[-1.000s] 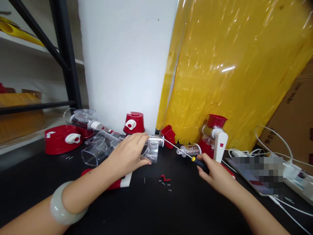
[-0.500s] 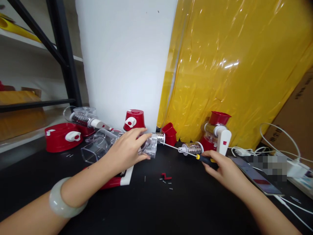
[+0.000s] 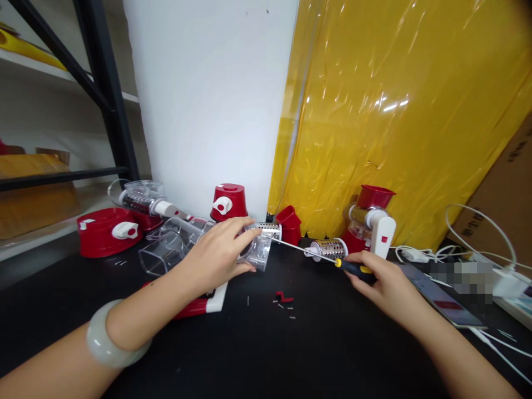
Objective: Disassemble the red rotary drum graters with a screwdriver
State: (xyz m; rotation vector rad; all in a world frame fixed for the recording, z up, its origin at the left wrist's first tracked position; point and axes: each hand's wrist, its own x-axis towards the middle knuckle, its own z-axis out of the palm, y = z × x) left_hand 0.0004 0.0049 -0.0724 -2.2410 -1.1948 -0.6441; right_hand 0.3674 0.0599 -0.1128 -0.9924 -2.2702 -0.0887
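My left hand [image 3: 226,246] grips a clear plastic part [image 3: 260,252] above the black table. My right hand [image 3: 374,274] is wrapped round the dark and yellow handle of a screwdriver [image 3: 307,250]. The long shaft points left, its tip at the right side of the clear part. Beyond the tip lies a metal grater drum [image 3: 270,230]; another drum [image 3: 330,249] rests behind the shaft. Below the hands, a small red piece [image 3: 285,297] lies among several screws [image 3: 292,317]. A red and white handle [image 3: 214,302] is partly hidden under my left forearm.
Red bases [image 3: 108,233] and clear housings [image 3: 162,252] stand at the left, another red base [image 3: 228,202] at the back. An assembled grater [image 3: 374,221], a phone [image 3: 444,296] and white cables [image 3: 440,256] are at the right.
The clear part in my left hand has tilted slightly, its right end shifting a little to the right. My right hand and the screwdriver have moved slightly right and up.
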